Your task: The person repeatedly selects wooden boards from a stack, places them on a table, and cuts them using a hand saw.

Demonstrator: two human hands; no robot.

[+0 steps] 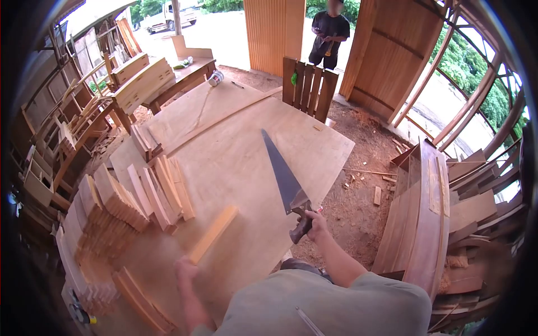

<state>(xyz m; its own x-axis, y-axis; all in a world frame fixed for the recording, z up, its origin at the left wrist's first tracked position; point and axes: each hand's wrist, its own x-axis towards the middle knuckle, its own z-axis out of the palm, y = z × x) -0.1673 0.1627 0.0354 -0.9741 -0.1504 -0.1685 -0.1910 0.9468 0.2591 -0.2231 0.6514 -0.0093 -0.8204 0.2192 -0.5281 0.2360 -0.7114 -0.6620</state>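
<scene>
My right hand (318,224) is wrapped around the dark handle of a handsaw (280,171). Its long blade points away from me over the plywood tabletop (241,151). My left hand (186,269), a little blurred by motion, grips the near end of a short wooden board (214,232) that slants away to the right. Left of that hand, two long narrow strips (143,302) lie side by side. Beyond it, several loose boards (159,193) rest beside a tall stack of cut boards (109,215).
A long wooden strip (224,119) crosses the far part of the tabletop, with a can (215,78) and a pen (237,85) behind it. A slatted wood panel (310,89) stands at the far edge, and a person (330,33) stands beyond. Planks (428,207) are piled at right.
</scene>
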